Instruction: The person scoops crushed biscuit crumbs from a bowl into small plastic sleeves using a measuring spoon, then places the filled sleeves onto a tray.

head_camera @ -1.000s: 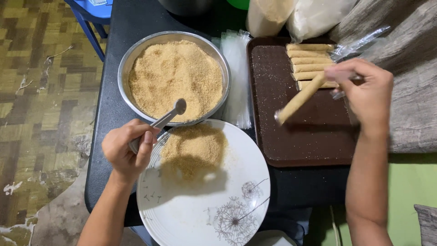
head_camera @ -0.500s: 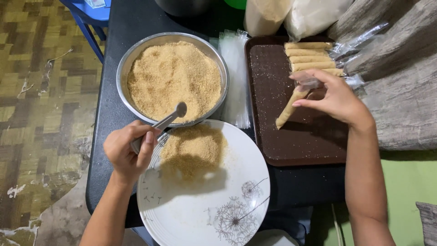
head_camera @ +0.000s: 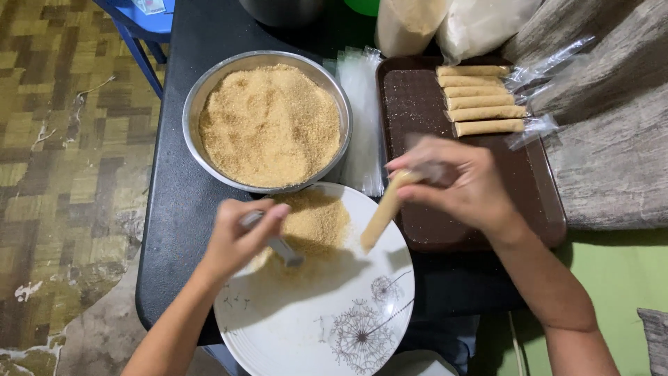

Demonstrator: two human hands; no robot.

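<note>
My left hand (head_camera: 233, 240) has its grip closed round the handle of a small metal spoon (head_camera: 278, 247), whose bowl end rests at the edge of the heap of golden-brown crumbs (head_camera: 314, 221) on the white round plate with grey dandelion print (head_camera: 334, 320). My right hand (head_camera: 463, 184) pinches the top end of a long, thin clear plastic tube packed with the same crumb mixture (head_camera: 383, 212); it slants down to the left, its lower tip over the plate just beside the heap.

I judge this to be the filling step: the tube looks packed along most of its length, with the open end hidden in my fingers. The next move, as I see it, calls for holding the tube steady and topping or tamping it with the spoon without spilling off the plate.

Behind the plate stands a round steel bowl heaped with crumbs (head_camera: 268, 125), touching the plate's rim. To its right lies a stack of empty clear sleeves (head_camera: 362, 118), then a dark brown rectangular tray (head_camera: 431, 104) with five finished sticks (head_camera: 480, 99) lying side by side at its far end. All of it sits on a black table (head_camera: 174, 209).
</note>
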